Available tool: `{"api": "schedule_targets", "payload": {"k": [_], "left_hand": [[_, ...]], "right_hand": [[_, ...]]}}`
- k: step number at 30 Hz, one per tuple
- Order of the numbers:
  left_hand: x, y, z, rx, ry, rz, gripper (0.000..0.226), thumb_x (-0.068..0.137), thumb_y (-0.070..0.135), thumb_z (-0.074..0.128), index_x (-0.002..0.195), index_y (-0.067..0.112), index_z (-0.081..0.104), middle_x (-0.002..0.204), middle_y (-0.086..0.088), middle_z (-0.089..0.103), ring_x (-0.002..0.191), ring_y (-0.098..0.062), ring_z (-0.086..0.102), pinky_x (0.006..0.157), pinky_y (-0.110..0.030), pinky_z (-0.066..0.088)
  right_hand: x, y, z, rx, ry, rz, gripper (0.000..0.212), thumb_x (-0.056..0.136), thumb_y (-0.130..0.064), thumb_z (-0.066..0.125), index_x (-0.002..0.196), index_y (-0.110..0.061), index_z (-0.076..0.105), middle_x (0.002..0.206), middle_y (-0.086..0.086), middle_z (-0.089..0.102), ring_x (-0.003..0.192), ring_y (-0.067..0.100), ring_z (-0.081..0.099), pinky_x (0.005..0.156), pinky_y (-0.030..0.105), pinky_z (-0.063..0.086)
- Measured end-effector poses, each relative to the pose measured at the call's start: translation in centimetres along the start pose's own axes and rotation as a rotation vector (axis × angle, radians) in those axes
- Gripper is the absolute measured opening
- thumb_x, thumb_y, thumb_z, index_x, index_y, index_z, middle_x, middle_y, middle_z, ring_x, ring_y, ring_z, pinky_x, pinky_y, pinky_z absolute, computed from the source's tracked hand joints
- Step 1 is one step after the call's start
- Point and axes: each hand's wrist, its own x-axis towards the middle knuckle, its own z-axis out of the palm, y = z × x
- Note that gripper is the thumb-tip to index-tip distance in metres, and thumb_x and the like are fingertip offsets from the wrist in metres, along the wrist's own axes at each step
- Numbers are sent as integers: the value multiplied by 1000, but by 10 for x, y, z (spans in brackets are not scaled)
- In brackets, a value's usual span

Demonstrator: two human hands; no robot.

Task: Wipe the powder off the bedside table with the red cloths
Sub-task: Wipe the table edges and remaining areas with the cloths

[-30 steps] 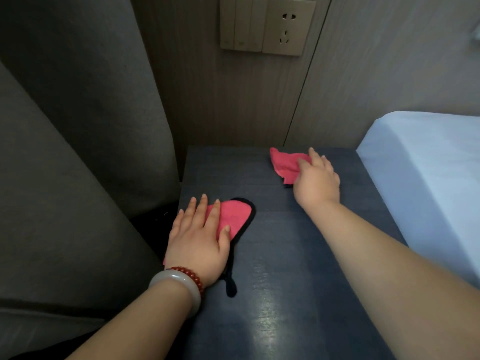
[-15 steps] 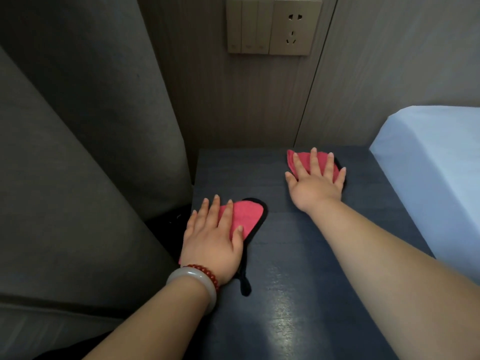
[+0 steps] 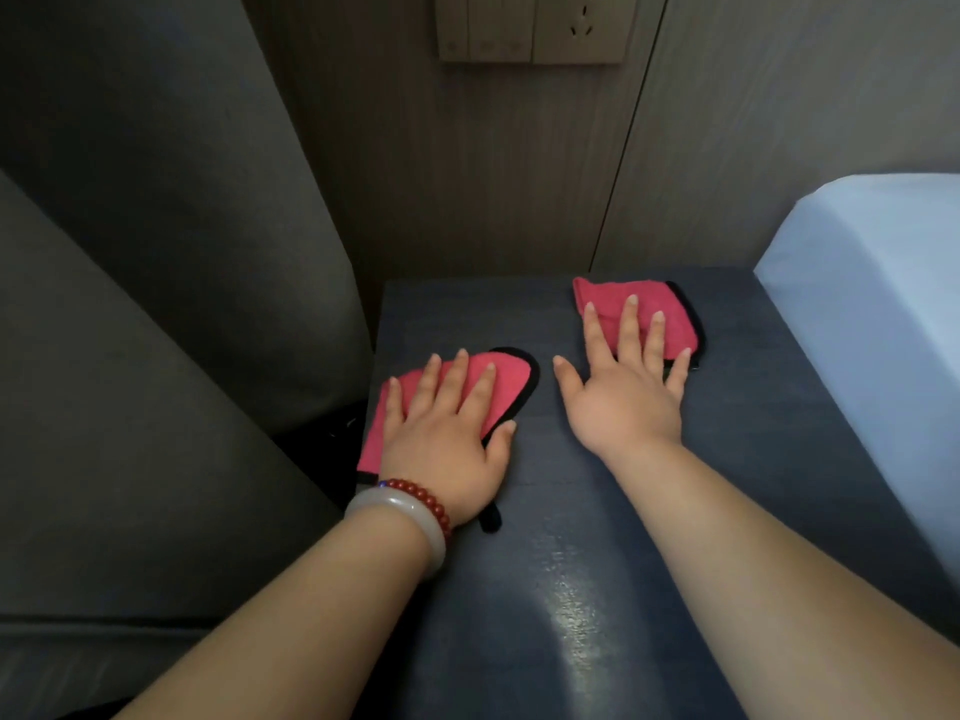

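Red cloths, two in all, lay one under each of two hands held apart. The left hand (image 3: 447, 439) pressed flat, fingers spread, on the near cloth (image 3: 501, 377) at the left edge. The right hand (image 3: 623, 397) rested straight fingers on the far cloth (image 3: 675, 327). Both cloths lay on one dark blue bedside table (image 3: 571, 589), with one white bed (image 3: 872, 304) to its right.

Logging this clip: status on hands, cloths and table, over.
Left hand flat on near red cloth. Right hand flat, fingers on far red cloth. Bedside table: powder not discernible, nothing obstructing.
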Motion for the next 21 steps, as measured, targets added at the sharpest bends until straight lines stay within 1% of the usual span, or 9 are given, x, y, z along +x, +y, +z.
{"api": "schedule_targets", "payload": {"k": [3, 6, 9, 11, 12, 15, 17, 18, 21], "left_hand": [[39, -7, -4, 4, -76, 7, 64, 96, 60, 16, 154, 37, 2, 163, 8, -7, 148, -20, -9, 116, -54, -7], [90, -14, -11, 12, -109, -2, 61, 98, 57, 16, 154, 37, 3, 163, 8, -7, 149, -22, -7, 116, -56, -6], [131, -10, -17, -6, -160, -87, 60, 99, 53, 19, 154, 36, 2, 163, 8, -8, 148, -24, -12, 113, -62, -9], [138, 1, -19, -7, -177, -147, 60, 99, 51, 19, 153, 37, 0, 162, 8, -11, 147, -26, -16, 110, -67, -11], [133, 7, -19, -9, -173, -136, 59, 99, 51, 20, 153, 38, 0, 162, 8, -12, 147, -26, -17, 109, -69, -11], [97, 15, -8, -17, -103, 23, 58, 98, 52, 17, 153, 41, 2, 162, 10, -10, 147, -23, -15, 110, -67, -12], [90, 8, -5, -23, -61, 77, 56, 98, 54, 15, 152, 43, 5, 162, 12, -7, 148, -22, -12, 111, -65, -11], [98, 3, -7, -28, -64, 67, 56, 98, 53, 15, 152, 43, 6, 162, 12, -6, 148, -21, -11, 111, -65, -10], [132, -3, -16, -44, -146, -47, 56, 99, 51, 17, 153, 41, 5, 162, 10, -7, 148, -23, -11, 111, -67, -6]], "right_hand": [[2, -2, 1, 14, -8, 27, 71, 95, -64, 15, 152, -35, -14, 161, -3, -21, 146, 24, -22, 117, 55, -9], [3, -1, 1, 23, 5, 22, 73, 95, -64, 16, 153, -31, -12, 161, -4, -18, 147, 23, -21, 117, 55, -8], [5, -1, 1, 29, 14, 36, 75, 94, -64, 18, 155, -27, -7, 162, -5, -16, 147, 22, -20, 117, 54, -8], [7, -2, 1, 30, 20, 42, 74, 95, -63, 18, 155, -27, -5, 162, -5, -15, 147, 21, -19, 118, 54, -8], [7, -2, 1, 28, 25, 44, 72, 95, -62, 18, 155, -27, -4, 162, -6, -15, 147, 21, -19, 118, 53, -8], [6, -2, 2, 35, 35, 44, 63, 99, -52, 16, 155, -29, -1, 162, -6, -12, 148, 20, -18, 118, 52, -8], [7, -3, 2, 48, 47, 48, 57, 102, -44, 15, 156, -29, 3, 163, -7, -9, 148, 19, -16, 118, 52, -7], [8, -3, 2, 52, 52, 52, 56, 102, -42, 16, 156, -30, 5, 163, -7, -7, 148, 19, -15, 118, 51, -7], [8, -3, 2, 54, 51, 58, 54, 103, -39, 16, 156, -30, 7, 163, -7, -5, 149, 19, -13, 118, 51, -7]]}}
